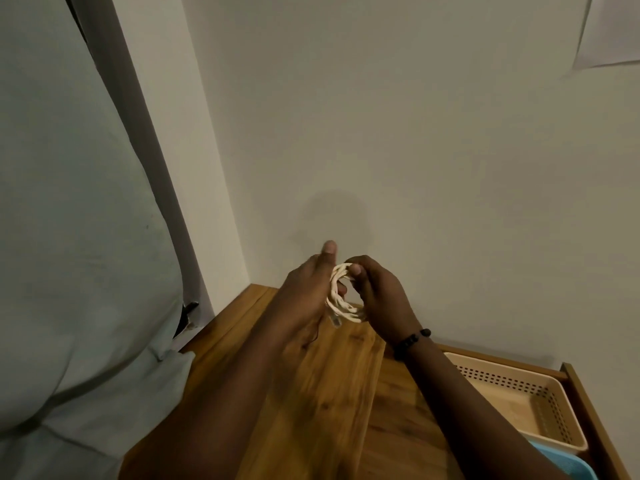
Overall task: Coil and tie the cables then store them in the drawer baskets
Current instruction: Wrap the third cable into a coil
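Observation:
A white cable (341, 299) is wound into a small coil, held in the air between both hands above the wooden top. My left hand (308, 289) grips the coil's left side, thumb pointing up. My right hand (377, 292) pinches the coil's top with thumb and fingers; a dark beaded bracelet sits on its wrist. A clear plug end (335, 321) hangs below the coil. A beige perforated basket (540, 382) lies in the open drawer at lower right, with a blue basket (562, 462) just in front of it.
The wooden cabinet top (322, 393) stretches under my forearms. A wooden drawer edge (588, 403) frames the baskets on the right. A plain wall stands close behind, a pale fabric mass (79, 237) fills the left, and paper (609, 29) hangs at upper right.

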